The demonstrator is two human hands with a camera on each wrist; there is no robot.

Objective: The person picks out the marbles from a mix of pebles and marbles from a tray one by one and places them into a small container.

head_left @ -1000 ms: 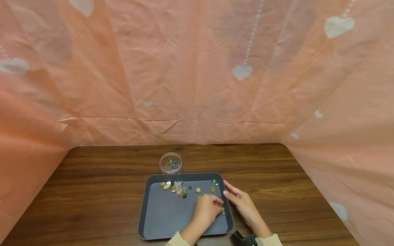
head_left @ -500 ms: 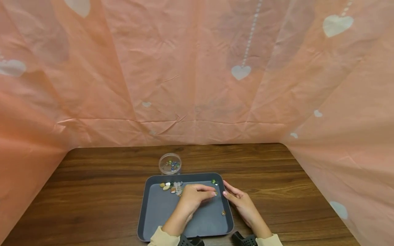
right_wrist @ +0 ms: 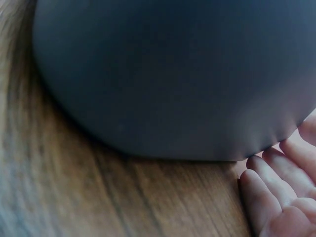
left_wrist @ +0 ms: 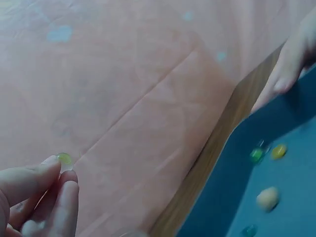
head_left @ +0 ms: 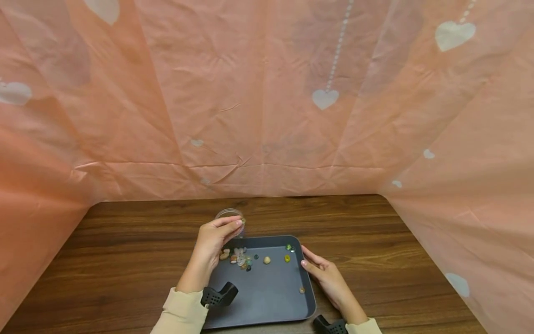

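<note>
glass bead, small, round and yellow-green [left_wrist: 63, 158], sits pinched between the thumb and fingertips [left_wrist: 34, 180] of the left hand [head_left: 214, 236], held right over the small clear round jar [head_left: 227, 213] on the brown wooden table [head_left: 125, 260] just behind the dark grey rectangular plastic tray [head_left: 267, 301]. the fingers are curled together and clamped on the bead. it looks hard, smooth and light, so it is likely slippery and quick to roll or bounce if it slips; a fingertip pinch across its middle, as here, seems the surest hold.

the right hand [head_left: 329, 278] rests against the tray's right rim, fingers straight and relaxed, holding nothing; the right wrist view shows the fingertips [right_wrist: 276, 197] lying on the wood beside the tray's rounded corner.

in the tray lie a cluster of mixed pebbles and beads [head_left: 239, 257] near the far left corner, a tan pebble [head_left: 267, 260], a yellow bead [head_left: 287, 258], a green bead [head_left: 288, 247] and a lone bead [head_left: 301, 290] near the right rim. a peach sheet with white hearts [head_left: 325, 97] hangs behind.
</note>
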